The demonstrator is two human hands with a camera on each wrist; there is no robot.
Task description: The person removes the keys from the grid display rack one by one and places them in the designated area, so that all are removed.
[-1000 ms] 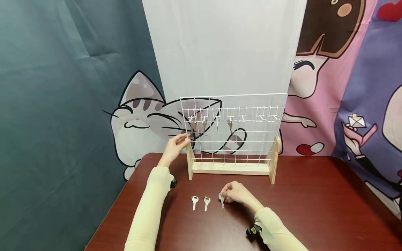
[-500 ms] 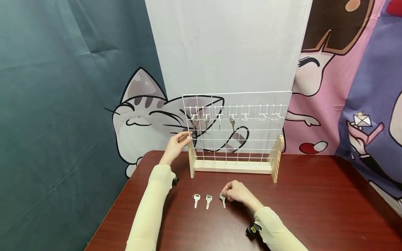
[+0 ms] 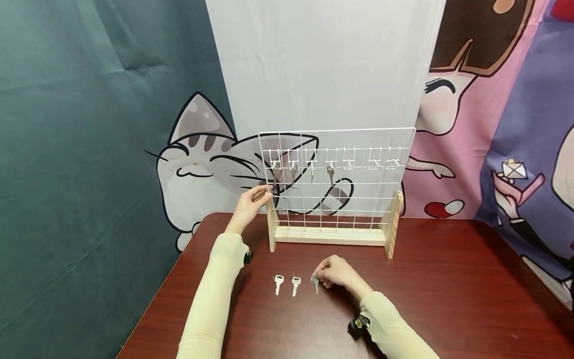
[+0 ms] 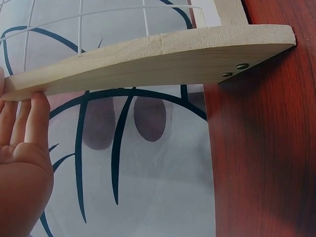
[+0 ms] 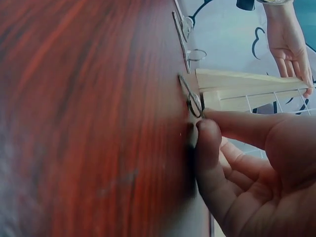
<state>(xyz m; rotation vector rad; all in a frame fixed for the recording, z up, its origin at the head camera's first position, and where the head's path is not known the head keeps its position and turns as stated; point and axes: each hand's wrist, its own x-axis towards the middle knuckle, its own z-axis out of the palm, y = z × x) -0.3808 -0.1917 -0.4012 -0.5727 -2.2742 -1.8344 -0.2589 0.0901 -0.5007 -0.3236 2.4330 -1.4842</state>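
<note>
My left hand (image 3: 249,208) grips the top of the left wooden upright (image 4: 148,64) of a white wire grid rack (image 3: 332,232), thumb on one side and fingers on the other. Between thumb and forefinger, my right hand (image 3: 338,272) pinches the ring end of a silver key (image 3: 316,286) just at the tabletop; the right wrist view shows its ring (image 5: 195,105) at the fingertips. To its left lie two more silver keys, a middle key (image 3: 295,286) and a left key (image 3: 278,284). Several keys, one of them a hanging key (image 3: 331,173), hang from the rack's left hooks.
Farther right on the grid, hooks such as the end hook (image 3: 394,163) carry no keys. The rack's wooden base (image 3: 329,236) stands on a reddish-brown table (image 3: 448,289). Behind the table hangs a printed cloth (image 3: 197,189) with cartoon figures.
The head view has shifted slightly. The pinched key now looks greyer and a little tilted, its ring end slightly raised. My left hand keeps its hold on the rack, and the two other keys lie still.
</note>
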